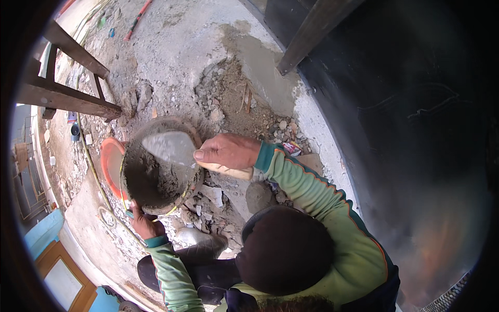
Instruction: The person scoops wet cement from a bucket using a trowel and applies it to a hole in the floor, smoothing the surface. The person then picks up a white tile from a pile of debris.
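Observation:
My right hand (228, 152) is closed round the pale wooden handle of a trowel (169, 145). The trowel's broad metal blade, wet and greyish, reaches over the far side of a mortar-caked bucket (183, 126). Grey wet mortar (143, 179) coats the inside of this bucket. At its near left edge, my left hand (144, 222) has its fingers bent over the rim, beside a thin yellow handle or cord. An orange bucket (110, 165) stands against its left side.
Rubble and stones (215, 112) cover the broken ground. A smooth mortar patch (265, 78) borders the dark wall (410, 119) at right. A wooden post (312, 34) leans there. Wooden trestle legs (73, 96) stand at left, and a yellowish hose (96, 179) runs past the buckets.

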Motion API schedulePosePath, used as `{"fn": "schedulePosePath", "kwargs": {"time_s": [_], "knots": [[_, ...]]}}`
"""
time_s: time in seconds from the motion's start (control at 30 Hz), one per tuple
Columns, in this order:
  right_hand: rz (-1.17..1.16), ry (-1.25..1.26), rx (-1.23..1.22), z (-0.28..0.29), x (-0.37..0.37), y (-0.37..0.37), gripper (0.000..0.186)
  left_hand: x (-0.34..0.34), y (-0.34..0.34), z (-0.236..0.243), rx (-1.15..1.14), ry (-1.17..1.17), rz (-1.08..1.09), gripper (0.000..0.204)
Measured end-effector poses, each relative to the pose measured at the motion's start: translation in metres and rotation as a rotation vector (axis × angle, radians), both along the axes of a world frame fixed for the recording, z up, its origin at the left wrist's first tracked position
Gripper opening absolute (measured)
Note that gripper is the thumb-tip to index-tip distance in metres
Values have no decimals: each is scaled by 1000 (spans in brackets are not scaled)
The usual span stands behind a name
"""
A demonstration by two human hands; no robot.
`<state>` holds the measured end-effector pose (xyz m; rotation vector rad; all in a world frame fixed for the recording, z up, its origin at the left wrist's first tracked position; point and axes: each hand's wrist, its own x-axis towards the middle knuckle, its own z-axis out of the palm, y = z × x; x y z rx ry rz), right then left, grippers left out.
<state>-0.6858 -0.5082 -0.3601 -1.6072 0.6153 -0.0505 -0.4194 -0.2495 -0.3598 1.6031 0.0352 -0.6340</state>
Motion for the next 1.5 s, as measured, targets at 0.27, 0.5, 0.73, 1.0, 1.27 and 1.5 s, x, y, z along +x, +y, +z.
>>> {"fn": "schedulePosePath", "kwargs": {"time_s": [0.27,0.5,0.73,1.0,1.27,1.5], "knots": [[-921,319,-491,-68,-198,134,17,37,58,-23,9,291,88,43],[-848,768,-336,-81,-288,321,61,36,51,-20,57,412,270,48],[-982,845,-114,-90,-271,333,64,30,47,-25,-42,447,189,42],[-676,502,-468,-49,-171,100,56,36,63,-27,-135,453,139,40],[-662,521,-599,-103,-97,-69,50,21,54,-25,-160,452,113,42],[-645,622,-470,-102,-84,-81,44,21,55,-22,-107,437,150,43]]}}
